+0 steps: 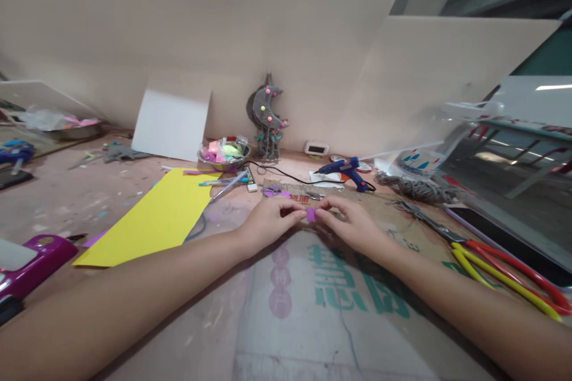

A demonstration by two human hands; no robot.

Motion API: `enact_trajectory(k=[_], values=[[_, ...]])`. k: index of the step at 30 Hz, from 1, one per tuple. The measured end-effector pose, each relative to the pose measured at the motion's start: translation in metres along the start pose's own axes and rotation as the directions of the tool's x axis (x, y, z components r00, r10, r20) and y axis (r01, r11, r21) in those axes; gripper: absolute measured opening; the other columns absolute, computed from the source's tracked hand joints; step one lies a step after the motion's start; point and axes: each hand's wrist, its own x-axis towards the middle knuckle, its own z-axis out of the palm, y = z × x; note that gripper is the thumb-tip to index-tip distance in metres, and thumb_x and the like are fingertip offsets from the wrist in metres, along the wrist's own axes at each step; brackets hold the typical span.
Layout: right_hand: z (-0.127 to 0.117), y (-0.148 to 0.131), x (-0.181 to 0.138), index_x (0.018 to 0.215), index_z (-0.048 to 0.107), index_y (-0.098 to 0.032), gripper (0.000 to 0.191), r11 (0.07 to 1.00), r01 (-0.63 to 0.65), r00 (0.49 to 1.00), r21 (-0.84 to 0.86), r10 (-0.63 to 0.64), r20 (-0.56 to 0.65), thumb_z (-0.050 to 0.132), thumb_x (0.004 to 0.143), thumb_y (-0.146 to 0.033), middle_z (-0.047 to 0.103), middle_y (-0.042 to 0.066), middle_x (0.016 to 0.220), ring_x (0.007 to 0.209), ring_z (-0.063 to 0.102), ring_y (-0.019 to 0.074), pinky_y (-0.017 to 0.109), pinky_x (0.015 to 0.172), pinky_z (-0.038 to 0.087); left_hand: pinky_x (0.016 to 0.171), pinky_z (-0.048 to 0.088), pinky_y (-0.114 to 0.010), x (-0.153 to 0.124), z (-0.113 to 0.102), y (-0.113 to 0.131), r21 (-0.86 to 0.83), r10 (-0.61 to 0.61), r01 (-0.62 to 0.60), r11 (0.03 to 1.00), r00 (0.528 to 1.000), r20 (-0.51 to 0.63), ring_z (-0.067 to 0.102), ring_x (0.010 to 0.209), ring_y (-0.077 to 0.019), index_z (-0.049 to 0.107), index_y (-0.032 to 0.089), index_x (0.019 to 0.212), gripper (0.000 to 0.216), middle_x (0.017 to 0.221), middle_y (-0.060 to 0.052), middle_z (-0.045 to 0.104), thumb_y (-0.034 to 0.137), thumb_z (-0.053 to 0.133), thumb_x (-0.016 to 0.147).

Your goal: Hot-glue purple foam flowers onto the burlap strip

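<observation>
My left hand (268, 221) and my right hand (353, 223) meet over a flattened cardboard sheet (322, 303) printed with green characters. Both pinch a small purple paper piece (311, 215) between thumb and fingertips. More small purple scraps (273, 191) lie just beyond the hands. A blue glue gun (348, 171) rests further back to the right, its black cord trailing left.
A yellow paper sheet (156, 217) lies at left, pens (226, 181) and a bowl of coloured bits (223, 155) behind it. A grey crescent ornament (267, 122) leans on the wall. Scissors with red and yellow handles (500, 265), twine (415, 187) and a dark tablet (504, 238) sit at right. A magenta object (36, 259) is at far left.
</observation>
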Motion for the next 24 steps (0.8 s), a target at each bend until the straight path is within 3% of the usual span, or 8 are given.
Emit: enact_trajectory(k=[5, 10, 14, 18, 21, 24], values=[[0.001, 0.0, 0.0, 0.076, 0.059, -0.018, 0.018, 0.999, 0.039, 0.999, -0.001, -0.039, 0.032, 0.046, 0.082, -0.028, 0.063, 0.002, 0.076, 0.073, 0.056, 0.016, 0.028, 0.069, 0.042, 0.068, 0.042, -0.024, -0.001, 0.0, 0.001, 0.02, -0.03, 0.03, 0.999, 0.999, -0.018, 0.058, 0.076, -0.0152, 0.068, 0.017, 0.086, 0.023, 0.082, -0.003, 0.067, 0.033, 0.054, 0.077], [0.002, -0.003, -0.002, 0.074, 0.058, -0.018, 0.017, 1.0, 0.016, 1.0, 0.01, -0.016, 0.007, 0.046, 0.081, -0.029, 0.063, 0.002, 0.073, 0.071, 0.056, 0.0163, 0.028, 0.067, 0.042, 0.059, 0.038, -0.022, 0.0, 0.001, 0.003, 0.005, -0.081, 0.081, 0.997, 0.997, 0.002, 0.054, 0.066, -0.0132, 0.065, 0.016, 0.075, 0.024, 0.072, -0.001, 0.065, 0.031, 0.047, 0.08], [0.003, -0.005, -0.004, 0.073, 0.057, -0.018, 0.018, 0.998, -0.037, 0.999, 0.054, 0.038, -0.021, 0.046, 0.081, -0.03, 0.061, 0.001, 0.071, 0.07, 0.055, 0.0155, 0.026, 0.066, 0.041, 0.059, 0.036, -0.022, 0.001, 0.0, 0.003, 0.02, -0.062, 0.064, 0.998, 0.995, -0.076, 0.052, 0.064, -0.0126, 0.059, 0.016, 0.068, 0.026, 0.066, 0.0, 0.059, 0.03, 0.043, 0.082], [0.005, -0.004, -0.004, 0.071, 0.055, -0.018, 0.019, 0.99, -0.078, 0.996, 0.118, 0.083, -0.043, 0.046, 0.081, -0.031, 0.059, -0.001, 0.069, 0.066, 0.053, 0.0142, 0.025, 0.064, 0.04, 0.058, 0.039, -0.023, 0.003, 0.0, -0.004, -0.07, -0.152, 0.144, 0.987, 0.98, -0.128, 0.052, 0.06, -0.0132, 0.055, 0.016, 0.067, 0.033, 0.062, 0.0, 0.057, 0.035, 0.034, 0.086], [0.006, -0.001, -0.003, 0.072, 0.054, -0.017, 0.02, 0.975, -0.089, 0.993, 0.203, 0.101, -0.052, 0.046, 0.081, -0.033, 0.057, -0.001, 0.068, 0.065, 0.052, 0.0132, 0.024, 0.063, 0.04, 0.064, 0.042, -0.024, 0.004, 0.001, -0.008, -0.087, -0.148, 0.136, 0.987, 0.978, -0.146, 0.056, 0.067, -0.014, 0.057, 0.016, 0.078, 0.022, 0.071, -0.002, 0.061, 0.028, 0.039, 0.083], [0.007, 0.001, -0.003, 0.074, 0.054, -0.017, 0.021, 0.95, -0.113, 0.989, 0.291, 0.136, -0.062, 0.047, 0.081, -0.035, 0.055, -0.001, 0.067, 0.062, 0.051, 0.012, 0.023, 0.059, 0.04, 0.075, 0.043, -0.026, 0.003, 0.003, -0.008, -0.059, -0.075, 0.07, 0.996, 0.994, -0.082, 0.058, 0.082, -0.0153, 0.06, 0.016, 0.091, 0.02, 0.088, -0.004, 0.065, 0.016, 0.046, 0.076]])
